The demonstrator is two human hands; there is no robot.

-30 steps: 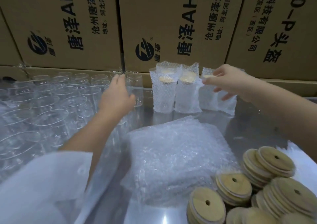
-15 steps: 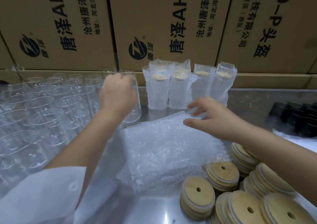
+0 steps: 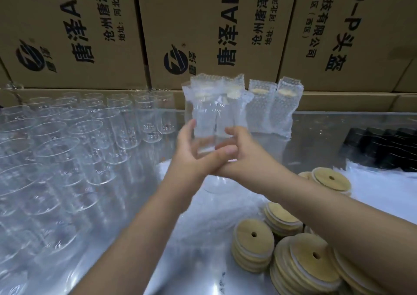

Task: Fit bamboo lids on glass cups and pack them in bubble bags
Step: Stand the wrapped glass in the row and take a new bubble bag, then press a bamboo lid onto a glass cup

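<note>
A clear glass cup point(image 3: 206, 123) with no lid is held upright in mid-air above the table. My left hand point(image 3: 191, 154) grips its lower part from the left, and my right hand point(image 3: 243, 152) curls round it from the right. Several empty glass cups point(image 3: 74, 141) fill the table's left half. Stacks of round bamboo lids point(image 3: 255, 242) with a small hole lie at the lower right. A pile of bubble bags point(image 3: 203, 222) lies under my forearms. Several packed cups in bubble bags point(image 3: 279, 109) stand at the back.
Cardboard boxes point(image 3: 214, 30) with printed lettering form a wall behind the table. Black objects point(image 3: 383, 148) sit at the far right edge. The table top point(image 3: 320, 136) is reflective metal.
My left hand lifted a cup out of the group on the left and carried it to the middle. My right hand left the packed cups, came back and took hold of the same cup.
</note>
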